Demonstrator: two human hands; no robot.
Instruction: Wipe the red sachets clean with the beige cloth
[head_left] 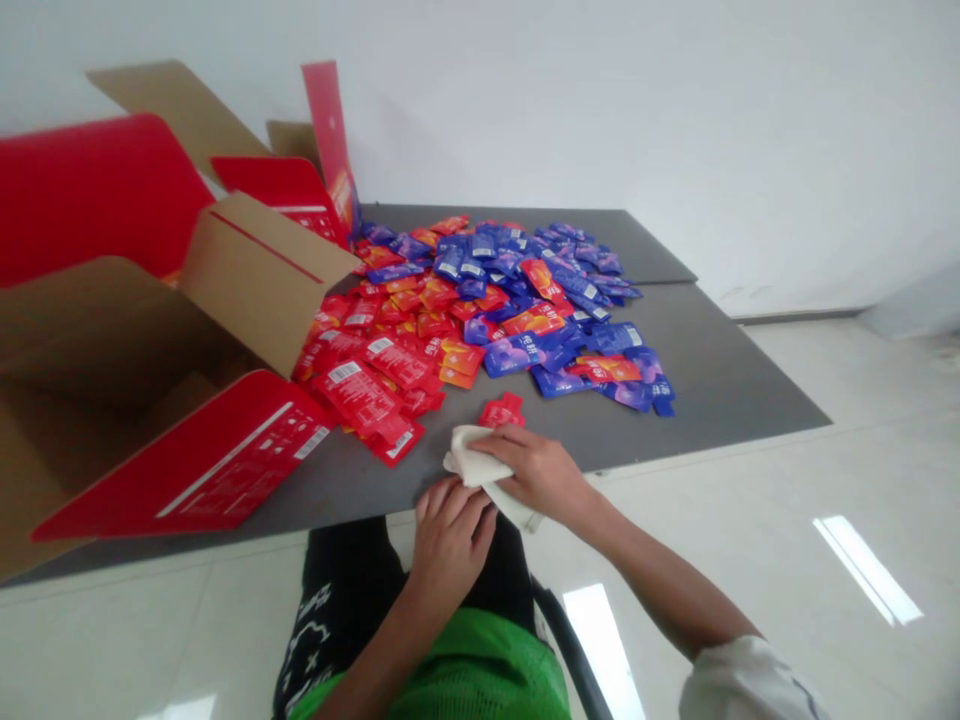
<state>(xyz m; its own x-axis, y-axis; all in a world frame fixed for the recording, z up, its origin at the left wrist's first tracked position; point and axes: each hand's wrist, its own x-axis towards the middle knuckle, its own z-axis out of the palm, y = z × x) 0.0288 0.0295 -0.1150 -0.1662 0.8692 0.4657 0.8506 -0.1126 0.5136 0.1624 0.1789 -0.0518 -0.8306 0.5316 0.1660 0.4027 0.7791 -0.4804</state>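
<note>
My right hand [536, 470] is closed around a folded white cloth [480, 462] at the front edge of the table. Just beyond the cloth, a red sachet [502, 410] lies on the tabletop, its near part covered by the cloth and my right fingers. Beside the cloth, at the table edge, is my left hand [454, 535], its fingers bent and pressed together. Its fingertips are close to the cloth's lower side, and whatever may be under them is hidden.
A large heap of red sachets [360, 390] and blue-purple sachets [517, 355] covers the middle of the grey table [735, 370]. An open red cardboard box [247, 460] stands at the left, flaps spread. Another open box [277, 190] is behind it, near the white wall [525, 100].
</note>
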